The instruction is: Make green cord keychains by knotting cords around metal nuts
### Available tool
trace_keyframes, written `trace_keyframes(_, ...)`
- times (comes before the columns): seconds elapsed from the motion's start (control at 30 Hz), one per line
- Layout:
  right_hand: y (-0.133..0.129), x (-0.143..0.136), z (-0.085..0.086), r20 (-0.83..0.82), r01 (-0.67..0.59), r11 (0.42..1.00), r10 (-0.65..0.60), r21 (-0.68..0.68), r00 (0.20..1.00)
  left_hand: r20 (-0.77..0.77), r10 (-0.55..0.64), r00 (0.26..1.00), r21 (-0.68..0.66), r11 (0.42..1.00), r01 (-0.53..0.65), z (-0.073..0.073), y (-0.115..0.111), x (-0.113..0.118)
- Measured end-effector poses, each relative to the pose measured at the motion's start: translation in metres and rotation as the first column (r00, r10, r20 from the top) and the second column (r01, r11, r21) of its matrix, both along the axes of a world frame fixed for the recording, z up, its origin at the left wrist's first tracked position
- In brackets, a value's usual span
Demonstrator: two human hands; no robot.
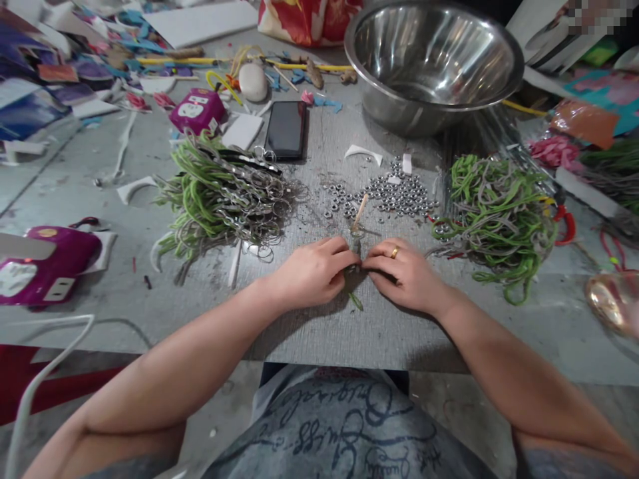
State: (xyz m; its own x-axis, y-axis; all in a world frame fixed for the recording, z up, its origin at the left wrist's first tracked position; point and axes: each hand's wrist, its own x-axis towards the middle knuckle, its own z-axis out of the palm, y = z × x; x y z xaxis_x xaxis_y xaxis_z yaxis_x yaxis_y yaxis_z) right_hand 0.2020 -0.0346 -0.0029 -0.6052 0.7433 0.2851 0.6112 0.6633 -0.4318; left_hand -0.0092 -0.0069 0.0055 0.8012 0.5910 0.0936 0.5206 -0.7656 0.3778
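My left hand (319,269) and my right hand (409,273) meet over the front middle of the table, fingertips pinched together. Whatever lies between them is small, dark and mostly hidden by the fingers. A short loop of green cord (355,301) shows just below the fingertips. Beyond them a thin wooden stick (360,211) points away. Small shiny metal nuts (399,194) lie scattered past the stick. To the left rests a bundle of green and grey cords (200,193) with wire rings at its ends. A tangled pile of similar cords (499,213) lies to the right.
A steel bowl (434,66) stands at the back right, with a black phone (286,130) left of it. Purple socket blocks (197,112) sit on the left side. Paper and plastic scraps (90,60) cover the far left. A gold-coloured object (614,299) lies at the right edge.
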Motion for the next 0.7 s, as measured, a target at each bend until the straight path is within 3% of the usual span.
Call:
trace_keyframes(0.5, 0.002, 0.004, 0.000, -0.065, -0.019, 0.996, 0.014, -0.083, 0.998, 0.004, -0.010, 1.000, -0.013, 1.000, 0.010, -0.002, -0.001, 0.001)
trace_keyframes(0.7, 0.004, 0.021, 0.010, 0.030, -0.044, 0.984, 0.049, -0.172, 0.998, -0.064, 0.014, 0.998, 0.018, 1.000, -0.013, -0.003, -0.002, 0.003)
